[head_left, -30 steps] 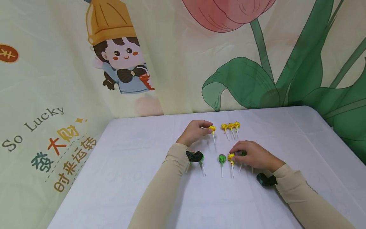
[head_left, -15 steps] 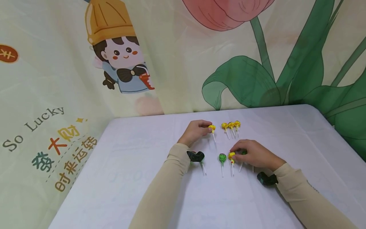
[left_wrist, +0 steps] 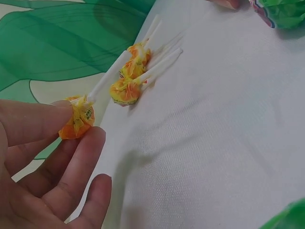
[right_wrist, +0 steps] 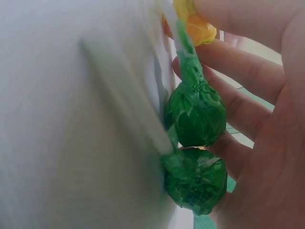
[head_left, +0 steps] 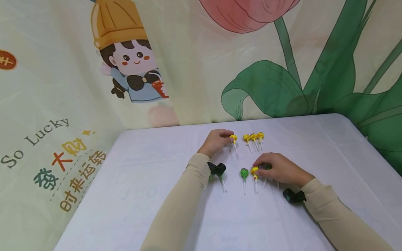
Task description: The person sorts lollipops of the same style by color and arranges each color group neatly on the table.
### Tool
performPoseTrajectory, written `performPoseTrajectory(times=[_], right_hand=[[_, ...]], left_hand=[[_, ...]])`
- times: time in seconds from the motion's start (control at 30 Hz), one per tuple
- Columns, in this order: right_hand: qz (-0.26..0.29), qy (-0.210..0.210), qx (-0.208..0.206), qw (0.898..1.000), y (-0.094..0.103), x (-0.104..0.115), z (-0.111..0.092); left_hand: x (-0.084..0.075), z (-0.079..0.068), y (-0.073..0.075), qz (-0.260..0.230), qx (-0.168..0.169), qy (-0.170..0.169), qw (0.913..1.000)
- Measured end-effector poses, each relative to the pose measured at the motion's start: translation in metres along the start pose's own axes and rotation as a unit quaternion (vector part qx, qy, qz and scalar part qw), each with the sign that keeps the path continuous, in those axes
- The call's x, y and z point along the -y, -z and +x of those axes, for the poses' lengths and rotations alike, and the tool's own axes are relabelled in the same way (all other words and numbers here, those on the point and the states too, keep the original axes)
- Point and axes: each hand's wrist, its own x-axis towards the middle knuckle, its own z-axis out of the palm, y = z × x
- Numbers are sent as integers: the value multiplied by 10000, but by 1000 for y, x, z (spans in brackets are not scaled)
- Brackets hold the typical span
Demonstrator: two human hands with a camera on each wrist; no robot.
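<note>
Plainly, both grips are clamped on something. The left hand (head_left: 216,142) pinches a yellow lollipop (head_left: 233,138) by its wrapped ball at the far part of the desk (head_left: 125,195), to the left of three yellow lollipops (head_left: 253,137) set close together. The right hand (head_left: 280,169), nearer the person, has its thumb and a finger closed on a second yellow lollipop (head_left: 254,170), just right of an upright-looking green lollipop (head_left: 244,173) whose stick points toward the person.

From the head, the left grip shows mostly the back of the hand; the left wrist view adds the thumb on one side of the yellow wrapper and fingertips on the other, the remaining fingers spread apart and bent loosely. It also shows the held stick slanting away toward the trio. Whether that stick touches the cloth, I cannot tell.

The right wrist view brings out two green balls (right_wrist: 196,114) between the palm and the desk, one beside the other; the head view has them mostly hidden behind the hand, with sticks poking out below. Whether the fingers touch them is unclear. Only the head view gives both beige sleeves (head_left: 176,202) and the printed backdrop (head_left: 194,69).
</note>
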Motion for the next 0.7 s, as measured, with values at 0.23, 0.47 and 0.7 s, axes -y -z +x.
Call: performPoseTrajectory(times=[0.23, 0.47, 0.7], right_hand=[[-14, 74, 2, 10000, 0, -1, 0], [-62, 124, -4, 9999, 1, -1, 0], [-88, 123, -7, 9999, 1, 0, 0]], left_hand=[[-1, 5, -2, -308, 48, 56, 9995], [1, 9, -4, -385, 13, 69, 9992], [6, 17, -4, -186, 41, -108, 9998]])
